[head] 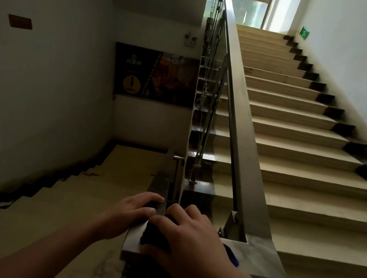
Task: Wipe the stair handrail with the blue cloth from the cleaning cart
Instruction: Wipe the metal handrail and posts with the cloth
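Note:
The brown handrail (pixel 239 94) climbs beside the upward stairs, turns flat at the landing corner (pixel 264 258) and drops away down the left flight. My right hand (pixel 186 240) lies on that flat turn, pressing the blue cloth (pixel 155 234) against the rail. Most of the cloth is dark under my palm, and a bright blue edge (pixel 233 258) shows near my wrist. My left hand (pixel 133 211) rests on the descending rail section just left of the cloth, fingers curled over its top.
Beige steps (pixel 311 146) rise to a window on the right. A lower flight (pixel 84 195) descends on the left. Glass panels and metal balusters (pixel 205 108) stand under the rail. A dark poster (pixel 154 75) hangs on the far wall.

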